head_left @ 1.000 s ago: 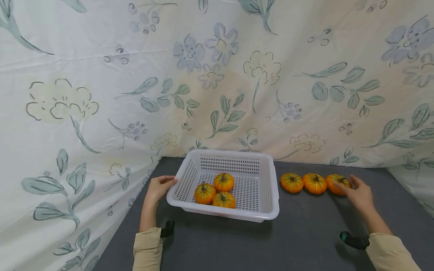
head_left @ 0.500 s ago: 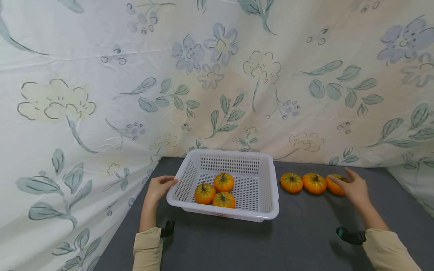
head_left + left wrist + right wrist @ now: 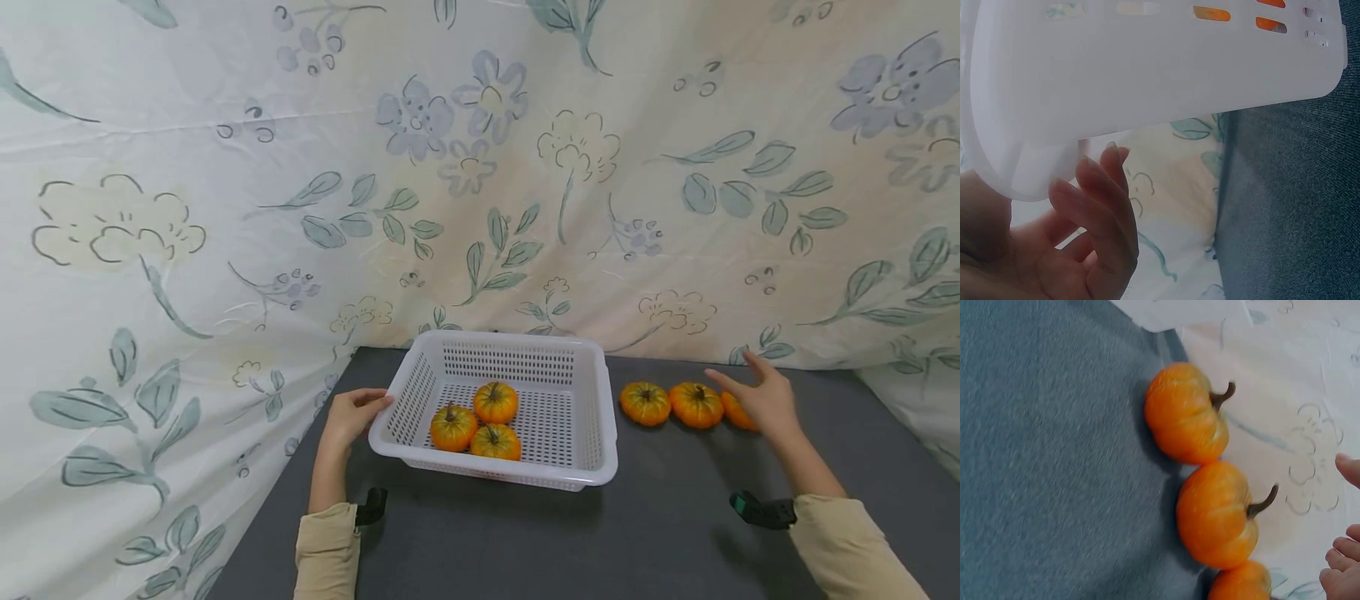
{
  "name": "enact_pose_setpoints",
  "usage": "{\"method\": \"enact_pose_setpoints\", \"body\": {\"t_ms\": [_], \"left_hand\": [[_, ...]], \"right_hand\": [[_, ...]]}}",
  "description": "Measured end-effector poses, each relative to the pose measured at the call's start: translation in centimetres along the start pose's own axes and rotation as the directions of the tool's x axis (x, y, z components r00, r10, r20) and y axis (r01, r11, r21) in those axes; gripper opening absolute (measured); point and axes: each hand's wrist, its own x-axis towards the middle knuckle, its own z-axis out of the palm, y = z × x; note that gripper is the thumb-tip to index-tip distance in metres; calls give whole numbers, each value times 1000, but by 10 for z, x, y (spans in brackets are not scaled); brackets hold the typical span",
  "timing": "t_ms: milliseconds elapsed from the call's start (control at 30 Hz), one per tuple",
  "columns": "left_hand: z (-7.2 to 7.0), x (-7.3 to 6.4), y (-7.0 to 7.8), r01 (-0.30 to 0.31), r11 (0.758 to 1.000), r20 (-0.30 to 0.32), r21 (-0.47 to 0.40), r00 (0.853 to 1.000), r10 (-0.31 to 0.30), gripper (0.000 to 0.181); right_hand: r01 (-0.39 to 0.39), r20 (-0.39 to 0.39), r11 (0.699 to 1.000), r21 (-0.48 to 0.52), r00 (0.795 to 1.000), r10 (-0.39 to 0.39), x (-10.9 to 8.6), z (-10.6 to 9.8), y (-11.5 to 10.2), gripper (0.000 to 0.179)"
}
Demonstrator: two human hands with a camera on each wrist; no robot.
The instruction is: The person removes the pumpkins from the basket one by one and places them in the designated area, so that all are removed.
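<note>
With thumb on top and fingers curled beneath, my left hand (image 3: 348, 421) grips the left rim of a white plastic basket (image 3: 604, 417). The left wrist view shows those fingers (image 3: 1100, 206) under the lip of the basket (image 3: 1097, 75). Three small orange pumpkins with stems, one of them in front (image 3: 495, 443), lie inside it. Right of the basket, a left pumpkin (image 3: 645, 405), a middle pumpkin (image 3: 696, 407) and a right pumpkin (image 3: 737, 412) stand in a row. My right hand (image 3: 768, 404) is raised over the right one, partly hiding it, thumb and fingers apart and holding nothing.
Everything rests on a dark grey table (image 3: 525, 542). A floral cloth (image 3: 510, 208) hangs behind the table and along its left side. A dark wrist device (image 3: 763, 510) juts from the right sleeve, another (image 3: 371, 507) from the left.
My right hand has come off the right pumpkin, rising and shifting left with its fingers spreading. My left hand, the basket and the pumpkins have stayed put.
</note>
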Motion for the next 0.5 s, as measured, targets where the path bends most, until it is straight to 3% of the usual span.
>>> {"method": "enact_pose_setpoints", "body": {"t_ms": [500], "left_hand": [[0, -1, 2, 10, 1000, -1, -1, 1000, -10, 41]], "right_hand": [[193, 121, 976, 98, 971, -204, -13, 11, -47, 92]]}}
